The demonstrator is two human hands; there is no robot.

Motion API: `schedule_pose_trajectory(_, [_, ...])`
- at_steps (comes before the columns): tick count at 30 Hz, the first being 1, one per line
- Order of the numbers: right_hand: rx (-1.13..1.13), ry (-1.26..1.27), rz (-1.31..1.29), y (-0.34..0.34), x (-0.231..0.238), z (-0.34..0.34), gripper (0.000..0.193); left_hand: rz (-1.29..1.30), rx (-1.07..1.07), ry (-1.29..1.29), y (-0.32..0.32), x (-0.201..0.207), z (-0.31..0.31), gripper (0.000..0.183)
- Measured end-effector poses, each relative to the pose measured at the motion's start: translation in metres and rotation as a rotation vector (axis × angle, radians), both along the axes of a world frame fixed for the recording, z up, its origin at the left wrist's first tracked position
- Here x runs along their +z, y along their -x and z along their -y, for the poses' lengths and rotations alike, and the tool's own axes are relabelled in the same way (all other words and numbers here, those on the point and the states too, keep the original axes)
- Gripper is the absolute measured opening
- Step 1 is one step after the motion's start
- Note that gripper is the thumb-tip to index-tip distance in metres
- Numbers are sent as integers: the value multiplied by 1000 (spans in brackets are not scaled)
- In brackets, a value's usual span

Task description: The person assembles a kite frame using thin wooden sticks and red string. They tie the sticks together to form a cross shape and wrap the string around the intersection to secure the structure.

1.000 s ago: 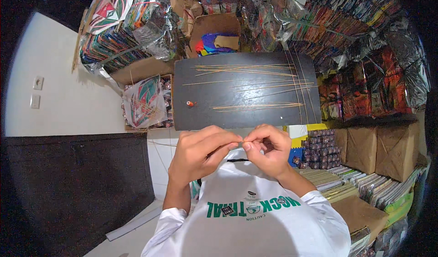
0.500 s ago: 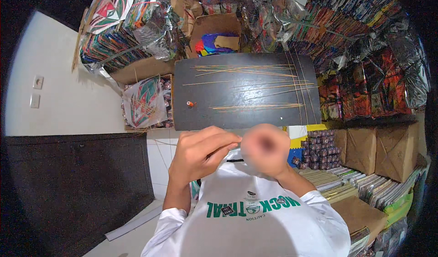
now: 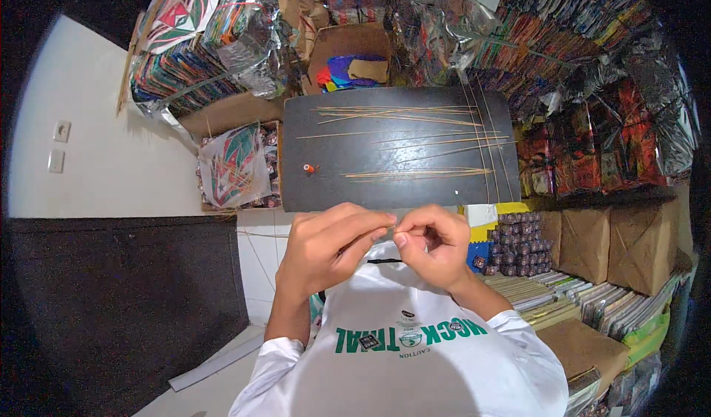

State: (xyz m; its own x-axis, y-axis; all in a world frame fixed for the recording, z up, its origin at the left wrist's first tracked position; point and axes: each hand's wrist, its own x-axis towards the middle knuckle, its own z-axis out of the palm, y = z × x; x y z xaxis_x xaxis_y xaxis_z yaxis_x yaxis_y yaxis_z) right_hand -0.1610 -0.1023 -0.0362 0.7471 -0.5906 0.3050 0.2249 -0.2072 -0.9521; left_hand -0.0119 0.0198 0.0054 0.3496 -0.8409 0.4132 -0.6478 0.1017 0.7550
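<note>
Shows only slight hand movement since the earlier frame, with left hand [image 3: 326,245] and right hand [image 3: 435,245] pinched nearly tip to tip, apparently on a thin stick [image 3: 264,234] running leftward behind the nearer left hand, long axis crosswise, just short of the table [image 3: 326,195].

Wooden sticks [image 3: 418,172], smooth glossy tabletop [image 3: 326,189]

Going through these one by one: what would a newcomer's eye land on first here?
Probably the left hand and right hand, fingertips close together between the white shirt and the dark table; anything pinched there is too small to tell. Next, the thin sticks lying across the table, and a small orange object near its left edge.
</note>
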Motion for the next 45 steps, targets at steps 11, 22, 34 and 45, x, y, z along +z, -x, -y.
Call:
schedule_pose_trajectory(11, [19,-1,-55,-2,1,-1,11,-208,7,-118,1,6,-4,11])
schedule_pose_trajectory(22, [72,-130,-72,-2,-2,1,9,-301,1,-173,-2,11,-4,7])
schedule_pose_trajectory(34, [87,-130,-44,0,-3,6,9,-272,-15,-122,-2,5,1,10])
schedule_pose_trajectory(45, [109,-130,-41,-2,-5,8,10,-238,-4,-94,-2,3,4,13])
